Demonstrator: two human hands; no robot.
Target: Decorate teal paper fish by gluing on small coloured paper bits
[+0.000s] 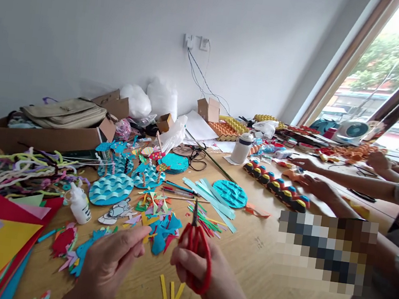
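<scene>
Holding scissors (196,237) at lower centre of the frame, likely light, stiff and best gripped by the loops (210,268). Pointing blades (195,215) up, with right hand (198,267) curled round those loops. With left hand (113,258) raised left of centre, bringing thumb and fingertips together; cannot tell whether pinching anything between.

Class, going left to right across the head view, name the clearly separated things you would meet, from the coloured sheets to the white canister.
Coloured sheets → white glue bottle → grey-and-white cutout → red-handled scissors in the right hand → white canister.
</scene>
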